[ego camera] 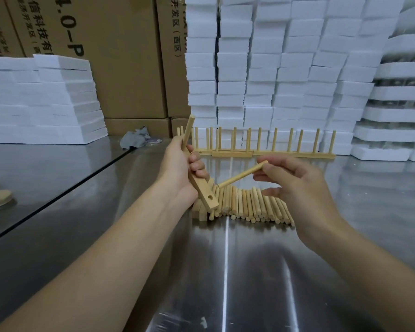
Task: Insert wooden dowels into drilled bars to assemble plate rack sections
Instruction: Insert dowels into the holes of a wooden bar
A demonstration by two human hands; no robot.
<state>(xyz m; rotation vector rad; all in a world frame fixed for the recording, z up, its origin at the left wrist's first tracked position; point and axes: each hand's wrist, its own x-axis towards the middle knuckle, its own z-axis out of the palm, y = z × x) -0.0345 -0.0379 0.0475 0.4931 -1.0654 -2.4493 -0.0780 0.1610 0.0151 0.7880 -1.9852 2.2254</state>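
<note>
My left hand grips a drilled wooden bar tilted steeply, a hole showing near its lower end. One dowel stands out of the bar's upper part, above my fist. My right hand pinches a second dowel by its upper end; its lower tip points down-left toward the bar, a little short of it. Under both hands lies a pile of loose dowels on the metal table.
Finished rack sections with upright dowels stand in a row at the table's back. White foam blocks are stacked behind and at left. Cardboard boxes and a grey rag sit at the back left.
</note>
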